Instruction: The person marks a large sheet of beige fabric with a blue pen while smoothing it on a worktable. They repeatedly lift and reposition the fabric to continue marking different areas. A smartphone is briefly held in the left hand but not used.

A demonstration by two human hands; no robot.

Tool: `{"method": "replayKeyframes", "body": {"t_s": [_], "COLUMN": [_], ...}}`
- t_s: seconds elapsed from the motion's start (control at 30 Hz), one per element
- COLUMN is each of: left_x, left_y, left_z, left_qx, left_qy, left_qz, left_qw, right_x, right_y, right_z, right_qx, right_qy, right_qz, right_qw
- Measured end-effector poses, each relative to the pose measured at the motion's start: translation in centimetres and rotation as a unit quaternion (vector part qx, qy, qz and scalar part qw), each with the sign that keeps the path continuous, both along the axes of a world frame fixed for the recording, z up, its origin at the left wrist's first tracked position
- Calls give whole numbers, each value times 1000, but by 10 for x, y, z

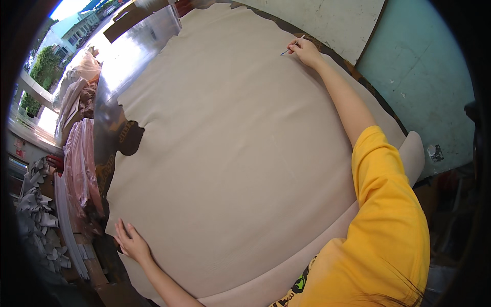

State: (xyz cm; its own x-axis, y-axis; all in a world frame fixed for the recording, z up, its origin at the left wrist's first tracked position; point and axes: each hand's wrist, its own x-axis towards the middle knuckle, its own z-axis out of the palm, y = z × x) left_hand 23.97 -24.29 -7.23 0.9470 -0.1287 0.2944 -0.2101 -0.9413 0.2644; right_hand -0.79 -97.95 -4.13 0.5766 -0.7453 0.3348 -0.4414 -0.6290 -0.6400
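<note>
A large beige hide (220,148), with ragged edges, lies spread over a dark, shiny table and hangs over its near edge. Far to the right, my right hand (305,51) pinches a thin pen (287,51), its tip at the hide's surface near the far edge. Fingers apart, my left hand (133,243) rests flat on the hide's left edge. A faint pale line crosses the hide right of its middle.
Dark tabletop (110,115) shows along the left. Beyond it sit pink plastic-wrapped bundles (82,163) and a heap of grey scraps (46,220). A pale green panel (419,77) and a white board (332,25) stand along the far right.
</note>
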Motion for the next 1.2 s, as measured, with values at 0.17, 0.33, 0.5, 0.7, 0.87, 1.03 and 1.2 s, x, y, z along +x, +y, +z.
{"method": "replayKeyframes", "body": {"t_s": [0.17, 0.33, 0.5, 0.7, 0.87, 1.03, 1.2], "left_x": [-1, -1, -1, 0, 3, 3, 6], "left_y": [-3, -3, -2, 0, 0, 1, 3], "left_z": [2, 1, 2, 0, -3, -3, -5], "left_qx": [3, 9, 5, 8, 8, 10, 14], "left_qy": [5, 8, 10, 4, -8, 2, -2], "left_qz": [9, 21, 7, 10, 11, 13, 13], "left_qw": [1000, 1000, 1000, 1000, 1000, 1000, 1000], "right_x": [-40, -16, 24, -32, -124, -133, -111], "right_y": [-33, -8, 35, 30, 19, 40, 67], "right_z": [5, 11, 16, 27, 42, 47, 35], "right_qx": [-11, -21, 0, 15, 50, 75, 149], "right_qy": [18, -14, -31, 45, 94, -2, -26], "right_qz": [-119, -81, 103, 95, -10, 24, 127], "right_qw": [993, 996, 994, 994, 994, 997, 980]}}
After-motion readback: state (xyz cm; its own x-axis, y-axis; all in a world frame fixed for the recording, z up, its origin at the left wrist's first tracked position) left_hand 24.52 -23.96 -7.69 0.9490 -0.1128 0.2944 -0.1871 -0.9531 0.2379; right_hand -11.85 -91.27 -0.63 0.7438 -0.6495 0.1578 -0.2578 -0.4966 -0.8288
